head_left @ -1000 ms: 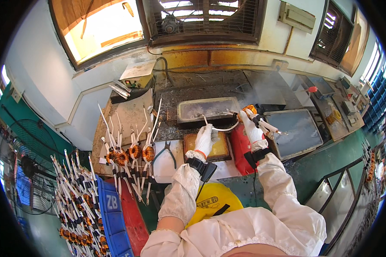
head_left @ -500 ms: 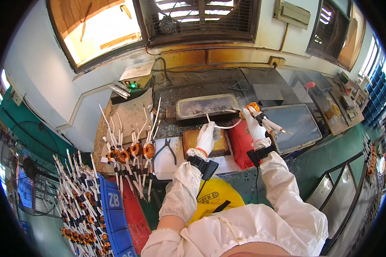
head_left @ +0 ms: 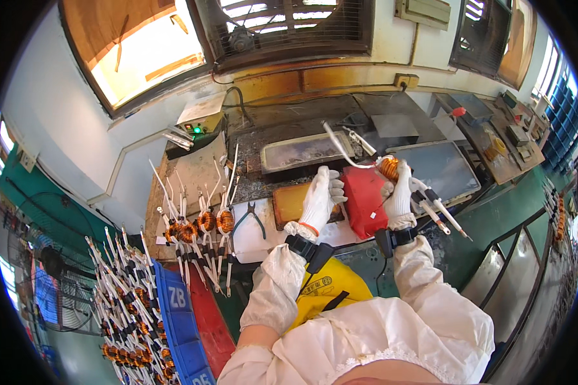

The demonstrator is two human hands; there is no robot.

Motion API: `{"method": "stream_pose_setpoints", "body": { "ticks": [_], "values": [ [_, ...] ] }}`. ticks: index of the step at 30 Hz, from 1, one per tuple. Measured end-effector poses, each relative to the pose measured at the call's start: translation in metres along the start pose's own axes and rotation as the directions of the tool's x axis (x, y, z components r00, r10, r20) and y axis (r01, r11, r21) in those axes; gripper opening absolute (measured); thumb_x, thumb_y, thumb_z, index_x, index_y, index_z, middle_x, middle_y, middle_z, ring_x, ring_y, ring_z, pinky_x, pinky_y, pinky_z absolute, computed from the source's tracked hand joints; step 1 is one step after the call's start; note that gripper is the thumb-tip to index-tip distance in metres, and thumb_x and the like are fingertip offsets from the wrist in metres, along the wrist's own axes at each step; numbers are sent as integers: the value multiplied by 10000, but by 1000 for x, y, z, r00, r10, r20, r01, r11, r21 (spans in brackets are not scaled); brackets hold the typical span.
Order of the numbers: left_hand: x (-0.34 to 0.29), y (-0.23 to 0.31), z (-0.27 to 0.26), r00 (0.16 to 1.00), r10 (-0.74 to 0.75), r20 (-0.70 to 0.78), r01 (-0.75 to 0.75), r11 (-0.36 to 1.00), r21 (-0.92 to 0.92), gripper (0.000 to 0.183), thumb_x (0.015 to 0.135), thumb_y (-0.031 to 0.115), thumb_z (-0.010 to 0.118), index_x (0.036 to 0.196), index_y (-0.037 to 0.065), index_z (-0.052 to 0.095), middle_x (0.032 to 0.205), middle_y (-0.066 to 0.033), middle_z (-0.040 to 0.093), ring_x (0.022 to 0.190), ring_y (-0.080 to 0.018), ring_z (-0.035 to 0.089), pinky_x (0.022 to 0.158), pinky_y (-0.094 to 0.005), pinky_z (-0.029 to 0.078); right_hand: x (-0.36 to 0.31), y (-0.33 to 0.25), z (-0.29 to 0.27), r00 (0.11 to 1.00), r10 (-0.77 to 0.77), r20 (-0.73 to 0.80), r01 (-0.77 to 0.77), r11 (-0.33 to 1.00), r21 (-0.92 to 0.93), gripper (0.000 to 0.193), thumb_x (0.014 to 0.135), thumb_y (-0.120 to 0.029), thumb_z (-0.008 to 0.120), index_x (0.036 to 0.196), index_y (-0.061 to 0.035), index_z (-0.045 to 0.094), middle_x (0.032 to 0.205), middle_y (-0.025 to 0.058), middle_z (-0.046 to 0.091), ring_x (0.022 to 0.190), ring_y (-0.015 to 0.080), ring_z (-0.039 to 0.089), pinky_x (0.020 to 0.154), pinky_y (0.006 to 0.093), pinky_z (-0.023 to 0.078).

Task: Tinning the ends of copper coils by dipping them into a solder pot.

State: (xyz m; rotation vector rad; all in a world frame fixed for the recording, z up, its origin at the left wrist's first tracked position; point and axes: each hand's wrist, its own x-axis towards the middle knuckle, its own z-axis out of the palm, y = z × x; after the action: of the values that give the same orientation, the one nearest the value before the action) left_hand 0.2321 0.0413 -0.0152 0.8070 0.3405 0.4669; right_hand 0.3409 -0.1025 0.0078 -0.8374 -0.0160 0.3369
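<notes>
My right hand (head_left: 399, 197), in a white knitted glove, is closed on a copper-wound ring coil (head_left: 389, 168). From the coil, a long white-sleeved lead curves up to the left, and other leads with black bands stick out below right of my hand. My left hand (head_left: 325, 194), gloved too, is raised over the amber-filled tray (head_left: 289, 204). Its fingers are loosely bent with nothing seen in them. A long rectangular metal pot (head_left: 270, 168) with a greyish surface lies just beyond. A red cloth-like bundle (head_left: 361, 215) sits between my hands.
Dark-handled pliers (head_left: 250, 218) and several coils (head_left: 205, 221) with upright leads lie left on the bench. A blue crate (head_left: 176, 308) full of coils stands lower left. A grey flat tray (head_left: 440, 170) is at right. Beyond the pot sits a control box (head_left: 202, 110) with a green light.
My left hand has let go of the white lead. My right hand has turned the coil so that lead now points up and left. The whole view has shifted slightly.
</notes>
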Motion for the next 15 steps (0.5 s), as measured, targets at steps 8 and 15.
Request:
{"method": "stream_pose_setpoints", "body": {
  "ticks": [8, 15],
  "values": [
    [-29, -44, 9, 954, -217, 208, 182, 967, 177, 404, 948, 425, 440, 1030, 41, 538, 837, -50, 563, 712, -135, 556, 655, -309, 506, -27, -28, -26, 846, 422, 326, -519, 508, 687, 715, 846, -484, 594, 1224, 94, 409, 432, -100, 263, 366, 17, 305, 360, 157, 249],
    [-42, -78, 28, 820, -443, 363, 357, 891, 281, 473, 978, 417, 356, 1232, 39, 485, 1130, -64, 570, 1006, -122, 554, 873, -289, 456, -55, -24, -53, 724, 390, 569, -659, 147, 738, 546, 850, -421, 586, 1187, 3, 512, 1007, 131, 647, 370, 11, 390, 387, 168, 300]
  ]
}}
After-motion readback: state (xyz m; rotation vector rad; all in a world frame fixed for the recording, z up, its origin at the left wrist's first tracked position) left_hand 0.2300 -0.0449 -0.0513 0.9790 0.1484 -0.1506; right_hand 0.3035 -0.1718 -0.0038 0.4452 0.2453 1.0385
